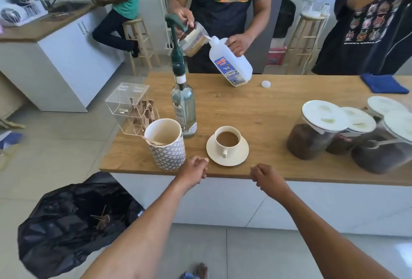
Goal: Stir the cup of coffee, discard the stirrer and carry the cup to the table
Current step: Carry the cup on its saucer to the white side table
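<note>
A cream cup of milky coffee [227, 139] stands on a cream saucer [239, 156] near the front edge of the wooden counter [256, 109]. Its handle points toward me. Left of it is a patterned holder [166, 144] with wooden stirrers [156, 143] lying inside. My left hand [196, 170] hovers at the counter edge between holder and saucer, fingers curled, holding nothing. My right hand [266, 176] is at the edge right of the saucer, curled shut and empty too. A bin lined with a black bag [66, 223] sits on the floor at the lower left, used stirrers inside.
A pump bottle [184, 109] and a clear acrylic box [131, 109] stand behind the holder. Lidded jars of coffee [316, 131] crowd the right side. Across the counter a person pours from a milk jug [231, 64] into a pitcher [192, 41]. A blue cloth [383, 83] lies far right.
</note>
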`<state>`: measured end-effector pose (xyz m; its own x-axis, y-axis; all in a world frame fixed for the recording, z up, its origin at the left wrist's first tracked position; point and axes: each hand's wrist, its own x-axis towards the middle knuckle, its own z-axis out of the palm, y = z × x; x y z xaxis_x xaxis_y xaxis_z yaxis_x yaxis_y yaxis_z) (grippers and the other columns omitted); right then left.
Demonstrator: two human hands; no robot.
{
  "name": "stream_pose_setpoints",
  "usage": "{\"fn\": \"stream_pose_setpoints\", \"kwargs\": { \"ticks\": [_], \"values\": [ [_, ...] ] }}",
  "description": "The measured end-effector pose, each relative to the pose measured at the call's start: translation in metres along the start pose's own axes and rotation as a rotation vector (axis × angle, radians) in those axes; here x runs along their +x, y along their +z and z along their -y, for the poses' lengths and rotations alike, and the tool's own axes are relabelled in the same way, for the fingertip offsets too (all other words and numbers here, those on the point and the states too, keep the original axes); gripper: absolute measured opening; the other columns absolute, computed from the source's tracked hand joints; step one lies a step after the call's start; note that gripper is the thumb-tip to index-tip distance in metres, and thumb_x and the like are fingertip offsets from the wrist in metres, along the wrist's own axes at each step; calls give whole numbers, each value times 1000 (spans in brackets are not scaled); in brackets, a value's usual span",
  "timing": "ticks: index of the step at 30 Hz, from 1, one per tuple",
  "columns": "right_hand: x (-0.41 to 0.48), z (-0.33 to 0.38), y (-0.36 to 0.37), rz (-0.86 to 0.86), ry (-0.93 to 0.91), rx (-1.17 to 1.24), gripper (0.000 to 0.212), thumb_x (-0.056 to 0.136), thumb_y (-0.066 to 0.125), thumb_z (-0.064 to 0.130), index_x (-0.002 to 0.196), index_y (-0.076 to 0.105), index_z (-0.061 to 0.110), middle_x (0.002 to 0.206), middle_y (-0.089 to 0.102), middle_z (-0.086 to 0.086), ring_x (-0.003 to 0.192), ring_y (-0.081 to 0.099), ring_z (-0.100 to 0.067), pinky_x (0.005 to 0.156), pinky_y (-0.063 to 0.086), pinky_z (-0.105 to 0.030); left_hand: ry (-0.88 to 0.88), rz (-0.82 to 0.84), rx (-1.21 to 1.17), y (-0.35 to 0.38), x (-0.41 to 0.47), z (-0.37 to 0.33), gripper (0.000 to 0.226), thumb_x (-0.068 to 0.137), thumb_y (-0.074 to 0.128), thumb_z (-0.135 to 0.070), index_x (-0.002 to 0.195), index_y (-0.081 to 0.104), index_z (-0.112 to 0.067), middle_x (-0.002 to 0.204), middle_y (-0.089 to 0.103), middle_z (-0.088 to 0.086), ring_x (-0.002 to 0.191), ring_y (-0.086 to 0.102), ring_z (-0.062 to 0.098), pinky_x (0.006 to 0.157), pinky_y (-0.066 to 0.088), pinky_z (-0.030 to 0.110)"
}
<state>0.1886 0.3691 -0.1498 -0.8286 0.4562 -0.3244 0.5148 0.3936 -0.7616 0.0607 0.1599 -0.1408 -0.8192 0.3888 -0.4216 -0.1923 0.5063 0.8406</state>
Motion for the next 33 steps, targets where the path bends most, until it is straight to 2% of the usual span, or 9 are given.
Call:
{"fn": "stream_pose_setpoints", "kwargs": {
  "ticks": [4, 8, 12, 14, 16, 20, 23, 28, 33],
  "values": [
    [25, 8, -12, -73, 34, 151, 30, 99, 47, 33, 89, 66, 12, 84, 66, -3, 72, 61, -16, 70, 52, -35, -35, -18, 1, -7, 23, -17, 35, 98, 53, -39, 122, 58, -14, 105, 63, 2, 86, 63, 16, 62, 51, 29],
    [47, 13, -18, -71, 70, 186, 35, 97, 51, 39, 97, 63, 7, 86, 66, -5, 77, 63, -19, 81, 54, -44, -53, -30, 28, -7, 45, -28, 50, 98, 52, -45, 138, 49, -15, 132, 56, 4, 108, 58, 21, 61, 50, 27],
    [67, 19, -21, 11, 75, 128, 29, 97, 50, 45, 84, 59, 20, 82, 61, 3, 83, 59, -19, 76, 46, -34, -20, -41, 51, -7, 63, -34, 49, 97, 49, -48, 136, 51, -18, 139, 53, 3, 122, 51, 22, 102, 47, 43],
    [77, 20, -19, 49, 94, 170, 36, 96, 50, 49, 94, 63, 15, 90, 63, 1, 86, 59, -16, 73, 46, -30, -22, -21, 57, -6, 69, -37, 52, 97, 47, -51, 137, 51, -19, 142, 52, 2, 128, 48, 22, 109, 41, 47],
    [85, 23, -17, 81, 123, 223, 45, 94, 48, 54, 105, 67, 14, 100, 69, -2, 89, 63, -15, 71, 49, -29, -21, -5, 72, -6, 76, -40, 52, 97, 45, -52, 138, 51, -19, 141, 52, 0, 127, 48, 22, 109, 41, 47],
    [92, 33, -14, 125, 157, 344, 41, 100, 44, 48, 108, 67, 14, 99, 70, -2, 85, 64, -11, 63, 47, -22, 11, 36, 93, -4, 85, -47, 40, 102, 43, -43, 127, 62, -19, 131, 59, 2, 120, 53, 23, 105, 44, 45],
    [101, 33, -11, 122, 161, 342, 47, 97, 46, 54, 111, 68, 14, 108, 72, -9, 94, 66, -18, 72, 50, -27, -8, 48, 76, -3, 91, -47, 33, 100, 44, -46, 113, 66, -23, 117, 63, 1, 108, 56, 22, 101, 48, 43],
    [110, 28, -10, 122, 189, 348, 57, 82, 57, 67, 113, 66, 21, 94, 67, 1, 86, 62, -16, 70, 48, -29, -32, 18, 55, 3, 99, -41, 29, 95, 51, -52, 85, 60, -26, 102, 64, -2, 100, 58, 21, 97, 50, 46],
    [113, 24, -10, 131, 192, 363, 54, 80, 60, 68, 111, 69, 25, 93, 68, 4, 89, 62, -15, 70, 48, -30, -45, 48, -17, 3, 103, -37, 43, 81, 55, -65, 94, 65, -25, 106, 67, 1, 97, 61, 19, 93, 54, 50]
  ]
}}
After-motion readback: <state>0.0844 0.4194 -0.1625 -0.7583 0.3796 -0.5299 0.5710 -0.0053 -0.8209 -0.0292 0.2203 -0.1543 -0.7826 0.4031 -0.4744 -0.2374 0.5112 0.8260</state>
